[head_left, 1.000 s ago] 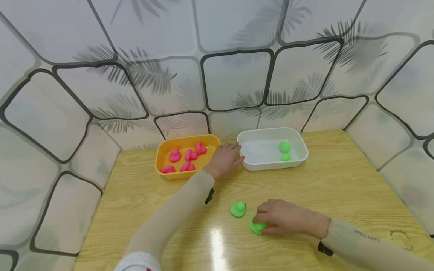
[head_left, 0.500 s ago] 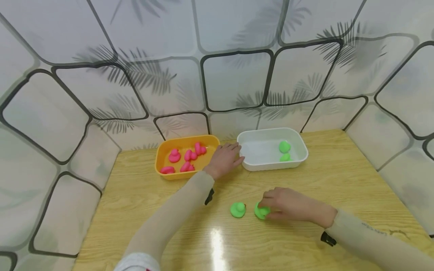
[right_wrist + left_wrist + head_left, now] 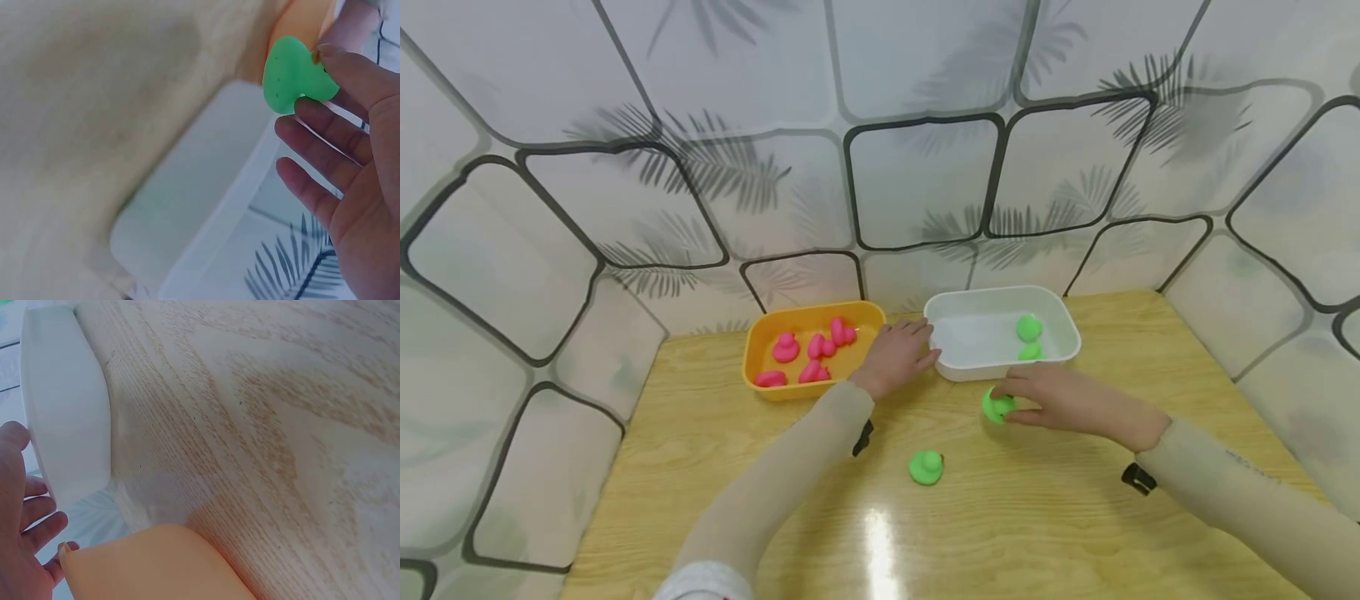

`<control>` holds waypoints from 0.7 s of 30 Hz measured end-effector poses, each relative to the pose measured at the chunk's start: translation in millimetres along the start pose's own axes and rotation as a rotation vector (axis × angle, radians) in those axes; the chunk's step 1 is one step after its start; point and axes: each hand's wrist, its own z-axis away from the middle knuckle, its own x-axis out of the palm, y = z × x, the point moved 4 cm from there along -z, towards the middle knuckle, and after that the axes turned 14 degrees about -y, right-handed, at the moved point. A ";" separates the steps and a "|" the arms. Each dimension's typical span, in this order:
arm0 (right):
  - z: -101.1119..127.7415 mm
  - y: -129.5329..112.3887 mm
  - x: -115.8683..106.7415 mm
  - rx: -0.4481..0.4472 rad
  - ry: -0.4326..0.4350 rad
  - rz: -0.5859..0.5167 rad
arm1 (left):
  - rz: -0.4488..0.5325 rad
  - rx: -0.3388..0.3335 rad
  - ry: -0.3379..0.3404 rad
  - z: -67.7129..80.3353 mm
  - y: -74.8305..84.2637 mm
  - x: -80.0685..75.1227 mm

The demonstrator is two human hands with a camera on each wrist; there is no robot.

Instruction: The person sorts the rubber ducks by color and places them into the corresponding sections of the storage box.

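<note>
Head view, sorting partly done: right hand (image 3: 1060,400) pinching green duck (image 3: 997,407) in fingers (image 3: 340,75), hovering just before white tub (image 3: 1060,329) holding two green ducks (image 3: 1028,327); second loose green duck (image 3: 927,467) lying on counter (image 3: 1075,517), left to go. Orange tub (image 3: 756,367) holding five pink ducks (image 3: 786,347). Left hand (image 3: 898,354) resting relaxed between tubs, holding nothing.

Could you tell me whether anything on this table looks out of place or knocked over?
One green duck sits alone on the table, outside the white tub. In the orange tub, some pink ducks lie tipped on their sides. Nothing looks spilled or damaged.
</note>
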 end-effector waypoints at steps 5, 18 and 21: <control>0.4 16.2 -16.6 0.034 0.012 0.059 | -0.002 0.008 0.007 -0.5 1.4 -1.0; -6.9 53.0 -47.9 0.136 0.002 0.045 | 0.009 0.000 0.010 -1.0 -0.6 1.5; -10.6 59.2 -52.4 0.181 -0.034 0.014 | 0.009 0.002 0.013 -1.1 -0.9 1.4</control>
